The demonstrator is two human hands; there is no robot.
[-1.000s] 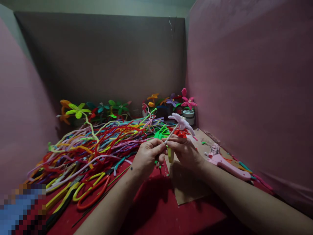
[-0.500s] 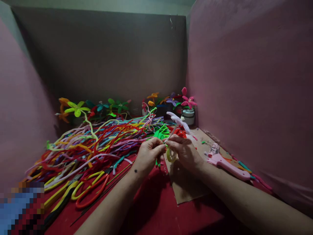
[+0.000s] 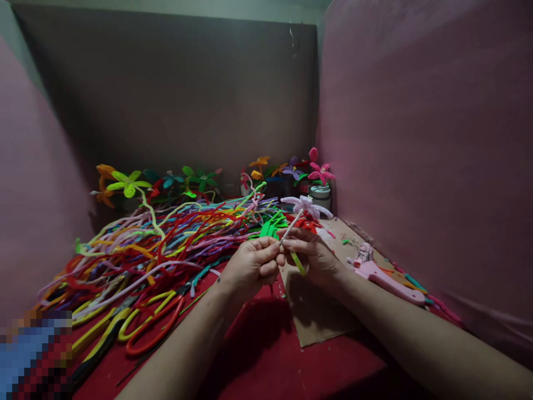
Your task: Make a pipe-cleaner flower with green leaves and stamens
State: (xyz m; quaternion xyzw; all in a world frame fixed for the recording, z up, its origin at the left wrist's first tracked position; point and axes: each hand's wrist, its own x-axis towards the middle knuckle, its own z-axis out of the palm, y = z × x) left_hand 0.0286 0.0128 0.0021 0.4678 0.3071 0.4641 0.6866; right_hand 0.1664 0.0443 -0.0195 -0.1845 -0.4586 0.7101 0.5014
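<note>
My left hand (image 3: 252,265) and my right hand (image 3: 313,254) meet over the red table, fingers pinched together on the thin stem of a pale lilac pipe-cleaner flower (image 3: 306,205). The bloom points up and away from me. A yellow-green strip of tape (image 3: 298,263) hangs slanted below my right fingers, close to the stem. A heap of loose pipe cleaners (image 3: 166,239) in many colours lies just left of my hands.
Orange-handled scissors (image 3: 152,328) and yellow-handled pliers (image 3: 100,341) lie at the near left. A pink glue gun (image 3: 385,278) rests on the brown cardboard mat (image 3: 320,316) to the right. Finished pipe-cleaner flowers (image 3: 320,173) line the back wall. Pink partitions close both sides.
The flower head has swung and turned on its stem while my fingers stayed pinched on it. The yellow-green tape below my right hand went from a loop shape to a slanted strip.
</note>
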